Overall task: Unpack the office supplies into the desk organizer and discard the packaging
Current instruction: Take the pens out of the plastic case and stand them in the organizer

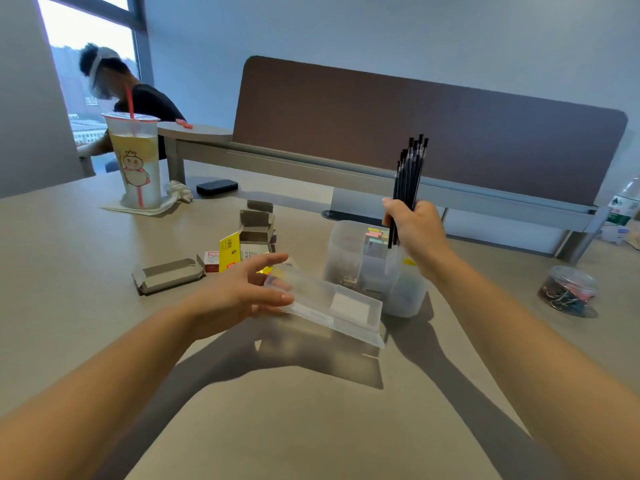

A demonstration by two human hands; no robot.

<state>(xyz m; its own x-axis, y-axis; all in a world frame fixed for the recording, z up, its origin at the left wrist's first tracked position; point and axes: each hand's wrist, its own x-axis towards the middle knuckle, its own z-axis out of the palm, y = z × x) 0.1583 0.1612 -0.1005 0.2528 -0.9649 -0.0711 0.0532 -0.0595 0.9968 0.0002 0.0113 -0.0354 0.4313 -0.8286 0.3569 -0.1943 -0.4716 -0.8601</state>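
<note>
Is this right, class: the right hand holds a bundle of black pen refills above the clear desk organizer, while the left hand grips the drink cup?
Not quite. In the head view the left hand holds the clear plastic case, not the drink cup, which stands untouched farther back. The right hand does hold the black pen refills above the desk organizer.

Beige desk (311,427) ran under a brown divider panel (415,133) on a grey rail. Pale blue-grey wall (381,36) behind. Window (86,64) at far left gave bright daylight. A person (138,98) sat at the neighbouring desk.
</note>
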